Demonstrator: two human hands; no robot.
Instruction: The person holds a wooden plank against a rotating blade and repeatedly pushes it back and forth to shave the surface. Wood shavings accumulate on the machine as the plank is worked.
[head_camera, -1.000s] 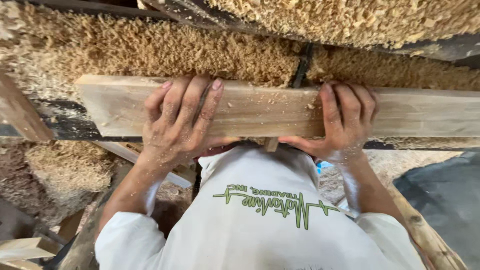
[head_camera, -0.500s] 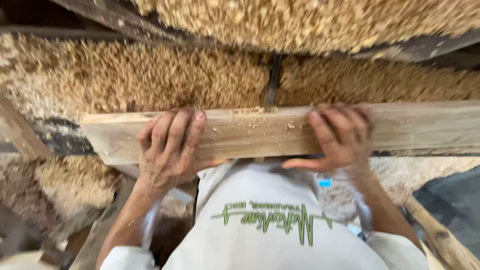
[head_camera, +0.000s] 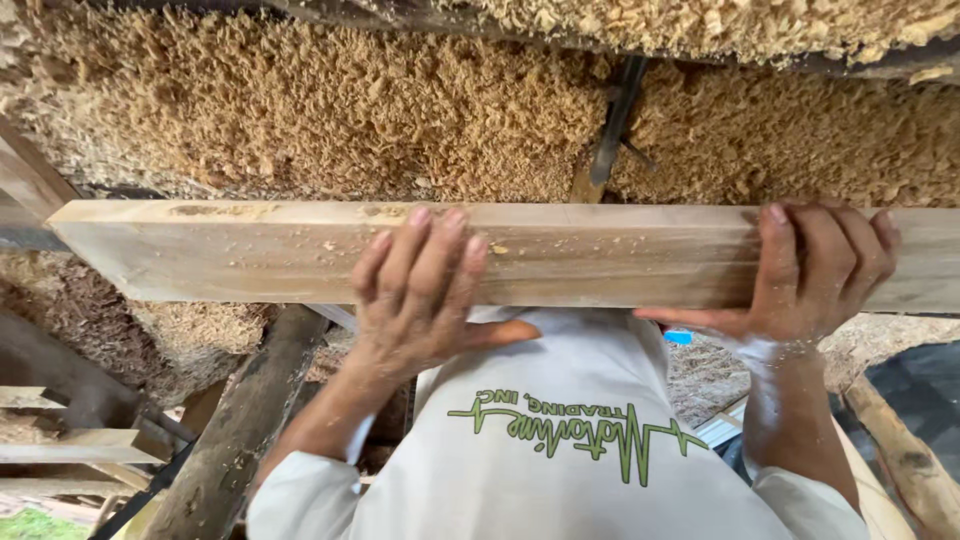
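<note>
A long, pale, rough-sawn wooden plank (head_camera: 560, 255) is held crosswise in front of the person's body, level and lifted clear of anything beneath it, as far as the view shows. Nothing like a counter carries it; its weight seems to rest in the two hands alone.

The left hand (head_camera: 420, 300) is wrapped over the plank's near edge, somewhat left of the middle of its visible length: four fingers lie flat on the top face, and the thumb points right along the underside. The right hand (head_camera: 815, 275) clasps the plank in the same way near the picture's right edge, fingers over the top, thumb below. Both grips are closed on the wood. The plank's left end juts well past the left hand; its right end runs out of view.

Judging by this, the plank is already picked up and in carry, not yet set down anywhere.

Beyond the plank's far edge lies a thick bed of tan wood shavings (head_camera: 330, 110), with a dark metal bar (head_camera: 615, 120) standing up in it. Grey weathered timbers (head_camera: 235, 430) lie below to the left. Shavings are scattered on the plank's top face.
</note>
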